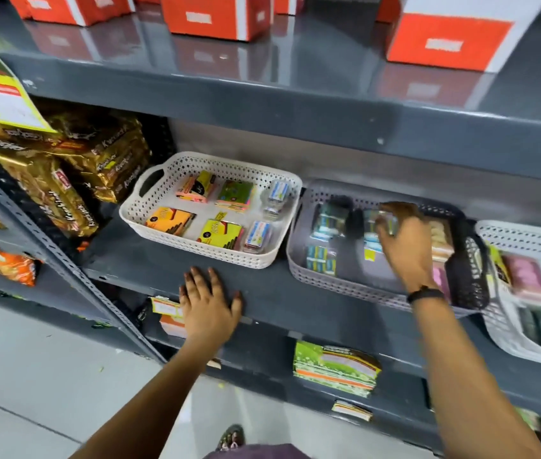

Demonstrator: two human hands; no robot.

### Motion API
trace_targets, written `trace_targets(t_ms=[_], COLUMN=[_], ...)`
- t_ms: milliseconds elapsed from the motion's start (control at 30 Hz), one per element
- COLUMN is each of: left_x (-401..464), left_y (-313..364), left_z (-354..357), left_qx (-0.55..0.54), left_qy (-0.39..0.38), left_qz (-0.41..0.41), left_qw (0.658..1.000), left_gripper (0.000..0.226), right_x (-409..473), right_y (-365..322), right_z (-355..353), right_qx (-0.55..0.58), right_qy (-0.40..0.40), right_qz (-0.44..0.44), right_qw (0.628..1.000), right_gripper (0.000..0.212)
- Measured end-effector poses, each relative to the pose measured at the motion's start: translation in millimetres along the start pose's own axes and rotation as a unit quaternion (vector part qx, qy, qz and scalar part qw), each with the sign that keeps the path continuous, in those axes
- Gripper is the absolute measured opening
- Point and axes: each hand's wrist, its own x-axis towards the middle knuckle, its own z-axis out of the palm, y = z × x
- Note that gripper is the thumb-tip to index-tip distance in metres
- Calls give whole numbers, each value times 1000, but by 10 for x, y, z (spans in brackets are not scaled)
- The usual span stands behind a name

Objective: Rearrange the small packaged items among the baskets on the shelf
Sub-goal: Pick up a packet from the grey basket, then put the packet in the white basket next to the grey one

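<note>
Three perforated baskets stand in a row on the grey shelf [170, 276]. The white basket [150, 223] on the left holds several small yellow, orange and green packets and clear packs. The grey basket [299, 270] in the middle holds small teal packs [320, 261]. My right hand [401, 246] reaches into the grey basket, fingers curled around a small teal and clear pack [383, 223]. My left hand [209, 303] lies flat on the shelf's front edge, fingers spread, holding nothing. A second white basket [501, 319] at the right holds pink and green packets.
Gold snack bags [110, 160] are stacked to the left of the baskets. Orange and white boxes [444, 41] stand on the shelf above. Green packets [335, 366] lie on the shelf below. The tiled floor shows at lower left.
</note>
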Motion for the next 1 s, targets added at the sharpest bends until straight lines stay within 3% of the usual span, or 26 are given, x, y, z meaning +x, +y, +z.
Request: trace_targets(t_ms=[100,233,333,433,500,600,667,833,1000], left_x=[12,32,35,47,58,62,71,72,85], left_y=[2,-17,1,6,7,10,5,2,9], left_z=[12,10,6,-1,-12,-33,-42,-38,-35], left_qx=[6,4,-1,-6,-3,11,19,24,26], left_qy=[-12,-23,-26,-30,-37,-51,-58,-62,-62], left_qz=[3,0,-8,-16,-20,-30,-32,-36,-37], left_qw=[1000,1000,1000,999,999,998,998,997,997], left_gripper=[79,77,75,74,73,73,73,73,73], right_x=[-87,-96,14,214,342,344,284,233,367], right_y=[668,1338,1676,1879,2001,2207,2338,2496,2547], right_z=[-399,-649,-711,-762,-757,-701,-633,-544,-631], right_qx=[-78,-96,-96,-139,-143,-187,-242,-282,-229], right_qy=[21,7,-84,-172,-278,-395,-394,-321,-377], right_qz=[41,115,134,99,85,85,76,12,-2], right_qw=[996,989,983,970,946,895,883,904,898], right_gripper=[25,28,33,30,33,65,71,59,64])
